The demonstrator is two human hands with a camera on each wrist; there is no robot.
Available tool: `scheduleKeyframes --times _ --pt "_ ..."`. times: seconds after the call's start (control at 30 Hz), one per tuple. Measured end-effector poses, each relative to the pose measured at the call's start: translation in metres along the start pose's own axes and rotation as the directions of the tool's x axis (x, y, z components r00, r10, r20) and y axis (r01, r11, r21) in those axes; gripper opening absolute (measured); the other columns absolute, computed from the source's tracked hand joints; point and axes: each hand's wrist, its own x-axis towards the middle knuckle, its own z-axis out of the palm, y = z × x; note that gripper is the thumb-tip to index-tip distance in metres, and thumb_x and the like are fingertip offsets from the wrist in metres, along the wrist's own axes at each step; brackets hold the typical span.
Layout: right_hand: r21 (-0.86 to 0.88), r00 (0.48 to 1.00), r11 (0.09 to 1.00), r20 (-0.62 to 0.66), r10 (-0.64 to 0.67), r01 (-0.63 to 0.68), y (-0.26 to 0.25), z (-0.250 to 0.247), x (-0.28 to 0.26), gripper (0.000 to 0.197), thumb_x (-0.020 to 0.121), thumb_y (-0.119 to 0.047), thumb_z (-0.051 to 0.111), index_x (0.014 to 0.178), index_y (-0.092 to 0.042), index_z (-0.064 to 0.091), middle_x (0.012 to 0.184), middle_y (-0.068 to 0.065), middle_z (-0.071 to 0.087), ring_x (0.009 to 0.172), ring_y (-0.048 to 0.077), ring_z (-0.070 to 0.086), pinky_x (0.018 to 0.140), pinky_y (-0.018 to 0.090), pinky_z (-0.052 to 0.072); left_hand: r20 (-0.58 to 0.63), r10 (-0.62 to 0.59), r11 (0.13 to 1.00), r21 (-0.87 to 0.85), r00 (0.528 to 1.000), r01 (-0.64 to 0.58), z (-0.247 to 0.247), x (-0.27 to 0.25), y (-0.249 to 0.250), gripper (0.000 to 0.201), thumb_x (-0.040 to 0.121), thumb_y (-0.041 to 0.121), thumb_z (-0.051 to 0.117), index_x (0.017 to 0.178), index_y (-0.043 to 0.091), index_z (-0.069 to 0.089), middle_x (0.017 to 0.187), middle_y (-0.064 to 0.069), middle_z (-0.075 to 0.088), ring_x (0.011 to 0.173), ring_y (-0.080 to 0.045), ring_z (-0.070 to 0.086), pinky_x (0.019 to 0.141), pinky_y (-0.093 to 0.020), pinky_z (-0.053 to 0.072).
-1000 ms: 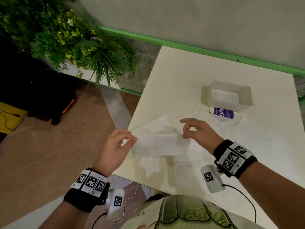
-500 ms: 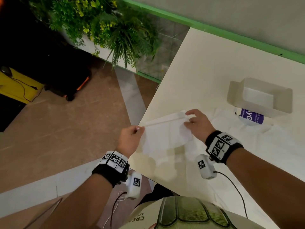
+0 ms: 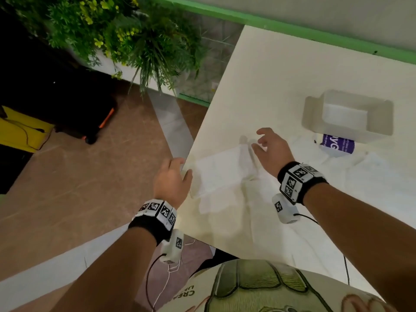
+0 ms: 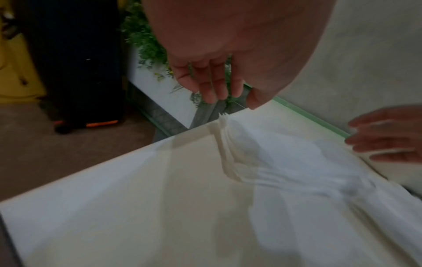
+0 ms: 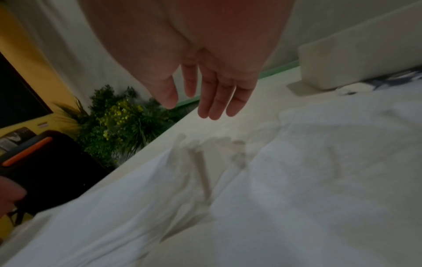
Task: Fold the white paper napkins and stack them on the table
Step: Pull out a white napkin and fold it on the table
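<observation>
The folded white paper napkin (image 3: 221, 174) lies flat on the cream tabletop (image 3: 281, 82), between both hands. Left hand (image 3: 172, 181) and right hand (image 3: 271, 152) hover with fingers relaxed, holding nothing. Judged risk: the light fold could spring open, or slip off the near edge under the left fingers.

Head camera looks down from above onto the table (image 3: 281, 70); both wrist cameras skim low, close, sharing its near-left edge.

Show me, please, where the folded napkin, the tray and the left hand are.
napkin (image 3: 221, 174): head view, middle of its top layer.
tray (image 3: 313, 113): head view, its left wall.
left hand (image 3: 172, 183): head view, back of the hand.
</observation>
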Motion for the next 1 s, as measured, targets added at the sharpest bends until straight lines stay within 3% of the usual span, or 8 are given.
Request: scheduleKeyframes --times 0.13,0.23,0.4,0.6,0.67,0.8,0.87,1.0 --pt "-0.113 0.996 0.991 -0.050 -0.076 0.070 0.040 -0.051 -0.034 0.016 0.092 -0.011 0.064 0.108 -0.010 0.065 0.099 0.005 0.066 0.091 0.022 0.060 0.086 0.038 0.051 0.034 0.398 0.910 0.114 0.917 -0.399 0.018 -0.011 0.014 0.024 0.090 0.022 0.069 0.113 0.014 0.069 0.113 -0.004 0.062 0.099 -0.026 0.063 0.085 -0.045 0.054" --pt "-0.239 1.000 0.971 -0.015 -0.021 0.017 0.081 -0.091 -0.072 0.009 0.092 -0.010 0.063 0.098 -0.014 0.067 0.093 0.002 0.068 0.087 0.022 0.061 0.083 0.038 0.052 0.146 0.554 0.809 0.138 0.820 -0.571 0.036 -0.015 0.042 0.019 0.087 0.020 0.071 0.106 0.014 0.071 0.106 -0.003 0.063 0.094 -0.027 0.062 0.080 -0.046 0.055" --pt "-0.317 0.993 0.942 -0.071 0.092 -0.110 0.148 -0.140 -0.144 0.011 0.090 -0.008 0.062 0.093 -0.017 0.068 0.087 -0.002 0.068 0.084 0.023 0.061 0.078 0.036 0.050 0.293 0.697 0.655 0.111 0.654 -0.748 0.070 -0.037 0.111 0.016 0.088 0.027 0.065 0.100 0.017 0.071 0.103 0.001 0.063 0.091 -0.024 0.062 0.074 -0.042 0.054" --pt "-0.368 0.993 0.923 -0.058 0.102 -0.116 0.208 -0.164 -0.208 0.011 0.086 -0.007 0.063 0.089 -0.016 0.067 0.077 -0.002 0.065 0.075 0.025 0.058 0.071 0.041 0.051 0.438 0.703 0.560 0.143 0.560 -0.816 0.126 -0.077 0.170 0.034 0.088 0.054 0.061 0.098 0.023 0.068 0.101 0.008 0.058 0.089 -0.017 0.058 0.076 -0.035 0.049" --pt "-0.381 0.995 0.920 -0.035 0.089 -0.096 0.221 -0.168 -0.221 0.010 0.087 -0.007 0.063 0.090 -0.015 0.067 0.078 0.000 0.066 0.075 0.026 0.059 0.070 0.042 0.051 0.422 0.682 0.591 0.164 0.598 -0.790 0.139 -0.093 0.177 0.033 0.089 0.052 0.064 0.100 0.020 0.066 0.102 0.005 0.057 0.088 -0.018 0.057 0.075 -0.035 0.049" --pt "-0.343 1.000 0.939 -0.002 0.032 -0.030 0.237 -0.175 -0.239 0.011 0.088 -0.008 0.062 0.094 -0.015 0.069 0.082 -0.001 0.068 0.077 0.024 0.060 0.071 0.041 0.051 0.174 0.584 0.784 0.132 0.793 -0.606 0.153 -0.108 0.170 0.029 0.086 0.033 0.074 0.107 0.013 0.067 0.108 -0.003 0.058 0.091 -0.024 0.059 0.075 -0.038 0.053" --pt "-0.323 1.000 0.946 0.005 -0.005 0.006 0.242 -0.179 -0.242 0.011 0.089 -0.009 0.062 0.095 -0.016 0.069 0.083 -0.001 0.068 0.077 0.024 0.059 0.071 0.041 0.051 0.153 0.474 0.848 0.184 0.867 -0.496 0.152 -0.111 0.160 0.032 0.087 0.033 0.073 0.113 0.015 0.068 0.113 -0.004 0.058 0.099 -0.026 0.058 0.082 -0.042 0.052" --pt "-0.292 0.995 0.951 0.034 -0.094 0.099 0.240 -0.184 -0.237 0.011 0.090 -0.010 0.060 0.094 -0.017 0.067 0.083 -0.003 0.068 0.076 0.022 0.059 0.071 0.042 0.051 0.191 0.499 0.788 0.307 0.845 -0.534 0.150 -0.116 0.139 0.031 0.090 0.038 0.057 0.108 0.019 0.074 0.105 -0.002 0.064 0.092 -0.029 0.061 0.075 -0.041 0.051"
